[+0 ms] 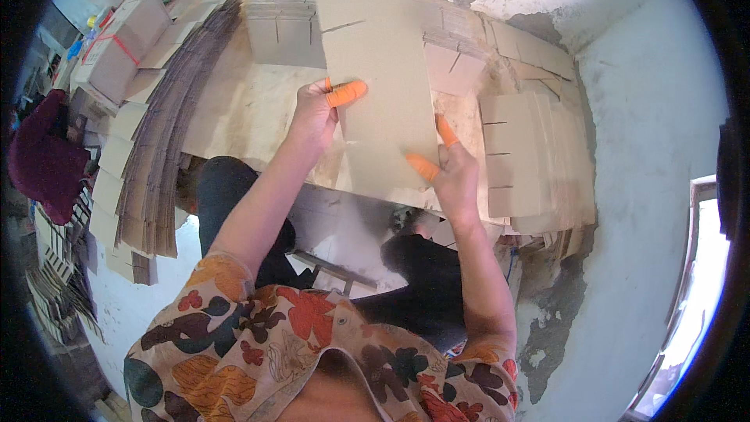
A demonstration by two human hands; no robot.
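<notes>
A long tan cardboard sheet point(379, 55) with a short slit near its upper left edge is held up before me. My left hand point(319, 113) is closed on its left edge, the orange-covered thumb lying across the front face. At the lower right edge is my right hand point(455, 176), its orange-covered thumb over the front of the blurred lower part point(383, 166) of the cardboard. The right index finger, also covered in orange, points up beside the edge. Fingers behind the cardboard are hidden. Whether the lower part is a separate sheet, I cannot tell.
A wooden work surface point(293, 98) lies below. Slit cardboard stacks stand behind point(285, 35) and at right point(512, 152). A long fanned row of cardboard point(168, 133) and a tied box point(121, 47) are on the left. Another person's dark red sleeve point(47, 156) shows far left.
</notes>
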